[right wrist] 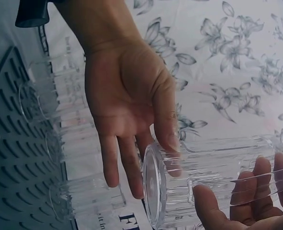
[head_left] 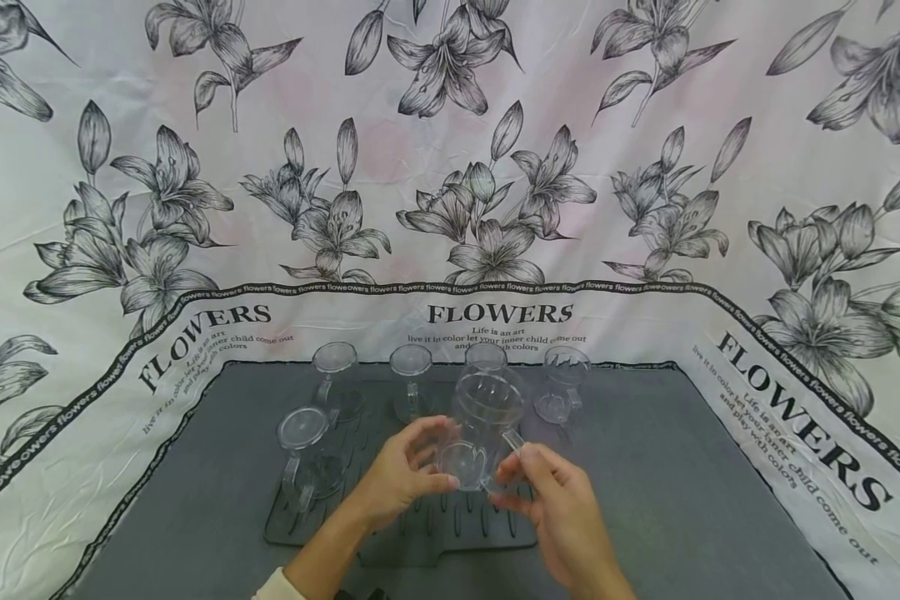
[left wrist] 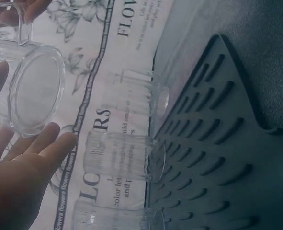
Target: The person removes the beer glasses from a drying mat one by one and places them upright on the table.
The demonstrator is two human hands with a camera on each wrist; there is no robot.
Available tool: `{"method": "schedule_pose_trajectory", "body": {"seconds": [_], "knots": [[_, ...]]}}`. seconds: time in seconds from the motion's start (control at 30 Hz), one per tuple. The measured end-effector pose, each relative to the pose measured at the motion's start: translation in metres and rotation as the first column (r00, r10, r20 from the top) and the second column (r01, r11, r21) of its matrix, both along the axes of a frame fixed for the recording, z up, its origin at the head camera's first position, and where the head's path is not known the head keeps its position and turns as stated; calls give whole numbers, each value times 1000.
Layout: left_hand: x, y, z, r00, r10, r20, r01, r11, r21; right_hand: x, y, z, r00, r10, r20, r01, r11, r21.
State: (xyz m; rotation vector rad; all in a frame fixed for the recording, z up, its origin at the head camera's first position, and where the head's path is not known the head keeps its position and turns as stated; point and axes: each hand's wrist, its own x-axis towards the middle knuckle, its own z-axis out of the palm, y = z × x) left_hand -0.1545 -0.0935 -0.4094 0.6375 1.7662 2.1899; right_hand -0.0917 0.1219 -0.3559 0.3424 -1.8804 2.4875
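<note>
A clear glass mug (head_left: 487,408) is held up over the front of the mat, open rim up and slightly tilted. My left hand (head_left: 392,477) is at its lower left side. The thumb overlaps the glass near the base, while the other fingers stretch out fairly straight beside and behind it. On the other side, my right hand (head_left: 562,508) pinches the handle between thumb and fingers. In the left wrist view, the mug's round base (left wrist: 39,91) faces the camera. The right wrist view shows the mug (right wrist: 213,177) between both hands.
Several more glass mugs, such as this one (head_left: 303,427), stand upside down on a dark ribbed drying mat (head_left: 412,542). Another mug (head_left: 566,375) stands upright at the back right, off the mat. Behind the grey table (head_left: 682,500) hangs a flower-printed cloth (head_left: 495,167).
</note>
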Motion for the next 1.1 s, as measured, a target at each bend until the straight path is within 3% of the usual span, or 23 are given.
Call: {"method": "schedule_pose_trajectory", "body": {"seconds": [0.13,0.27,0.6,0.93,1.1], "knots": [[-1,0,0,999,5,-50,-6,1000,-26,0,-1,0,999,-24,32,23,999,27],[-1,-1,5,997,26,-71,-31,997,-70,-2,2,2,1000,-26,1,26,999,48],[9,-19,33,981,118,-154,-136,984,-115,-5,15,7,986,-143,-91,153,981,118],[21,-48,55,905,250,-344,-307,944,-121,-16,32,15,955,-262,-135,280,950,140],[31,-68,65,853,316,-416,-394,912,-116,-22,43,20,942,-293,-162,316,940,133]]}}
